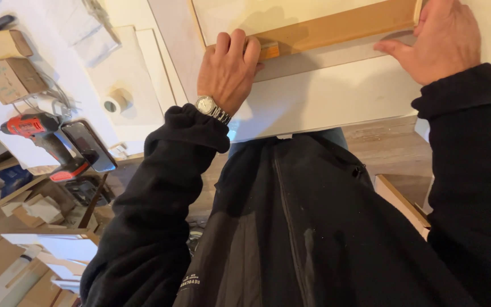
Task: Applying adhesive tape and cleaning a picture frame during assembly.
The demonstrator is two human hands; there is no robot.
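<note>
Left bench area: red and black cordless drill (40, 136) lying on its side, a dark smartphone (89, 146) just beside it. Small brown cardboard box (11, 81) above the drill. Roll of pale tape (116, 101) resting on a white board (129, 74). Wooden offcuts (26, 213) piled on the floor below.

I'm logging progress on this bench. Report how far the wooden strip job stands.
Done: the wooden strip lies along the pale panel.
In hand: the left hand presses its near end and the right hand its far end.
Left: no fastener shows; the red drill lies untouched.
</note>
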